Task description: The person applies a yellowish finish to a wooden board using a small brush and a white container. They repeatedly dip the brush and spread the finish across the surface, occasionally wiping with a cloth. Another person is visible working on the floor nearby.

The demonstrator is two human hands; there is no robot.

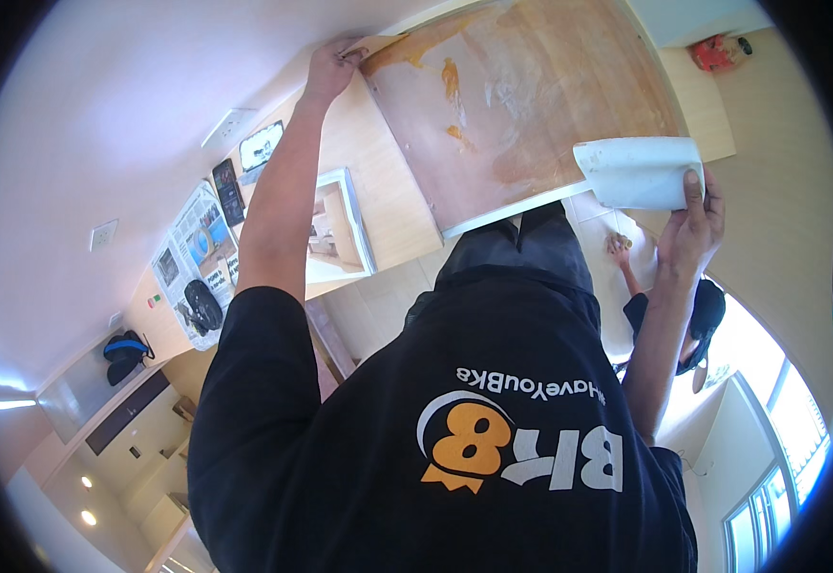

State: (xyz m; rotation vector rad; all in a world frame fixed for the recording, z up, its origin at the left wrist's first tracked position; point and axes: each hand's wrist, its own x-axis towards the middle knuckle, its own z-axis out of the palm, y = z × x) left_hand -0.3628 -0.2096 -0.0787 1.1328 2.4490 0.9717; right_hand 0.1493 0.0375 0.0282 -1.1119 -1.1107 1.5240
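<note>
L hand is pinching 1 thin tan pc at board's far-L corner; R hand is gripping 1 curved, smooth white sheet by its near-R corner. Flat brown board is showing orange smears. Newspaper, L, is bearing 1 rounded blk item.

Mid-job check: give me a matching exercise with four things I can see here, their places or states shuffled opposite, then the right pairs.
1. White sheet
2. Brown board
3. Newspaper
4. Left hand

A. Under a black object
B. Pinching a thin tan piece
C. In the right hand
D. Smeared with orange patches

Pairs: 1-C, 2-D, 3-A, 4-B
</note>
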